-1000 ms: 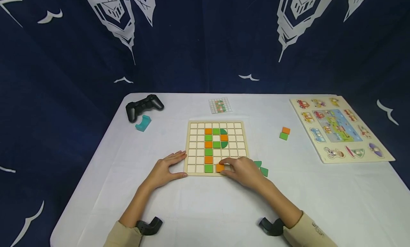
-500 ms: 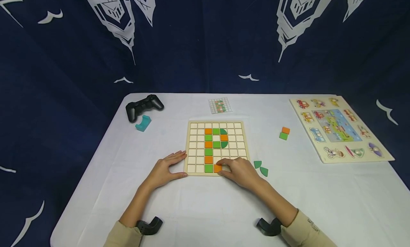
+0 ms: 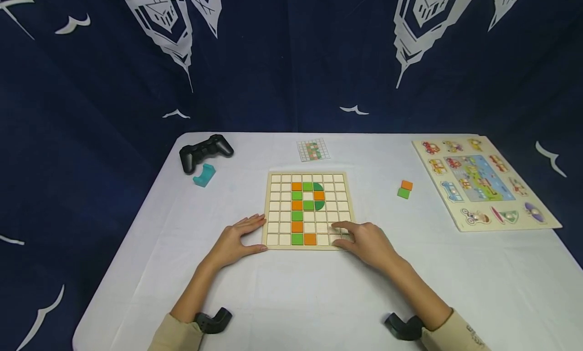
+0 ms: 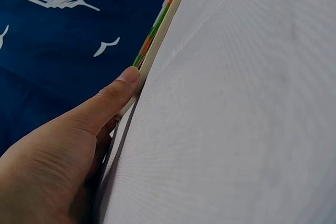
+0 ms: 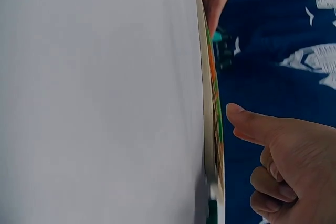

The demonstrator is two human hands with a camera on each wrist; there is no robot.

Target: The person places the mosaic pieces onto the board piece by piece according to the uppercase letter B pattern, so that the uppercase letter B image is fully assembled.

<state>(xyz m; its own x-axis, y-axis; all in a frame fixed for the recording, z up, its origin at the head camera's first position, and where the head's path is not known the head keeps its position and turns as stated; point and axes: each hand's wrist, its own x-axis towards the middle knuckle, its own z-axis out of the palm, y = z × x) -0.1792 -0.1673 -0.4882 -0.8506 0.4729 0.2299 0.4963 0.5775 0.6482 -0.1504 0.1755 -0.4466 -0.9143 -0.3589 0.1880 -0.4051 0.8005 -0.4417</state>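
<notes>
A wooden grid board lies on the white table. Orange and green square tiles, such as an orange tile in the bottom row, and dark green rounded pieces sit in its cells. My left hand rests at the board's lower left, fingers along the left edge, thumb at the front corner; in the left wrist view the thumb touches the rim. My right hand is over the board's lower right, thumb and forefinger apart, no tile seen between them. It hides the table spot beside the board.
Behind the board lies a small pattern card. Loose orange and green tiles lie to the right, near a picture puzzle board. A black game controller and a teal curved piece are at the back left.
The orange tile went leftward into the bottom-row cell beside the green one. My right hand let go of it and moved right, covering the two loose green pieces. The left hand stayed put.
</notes>
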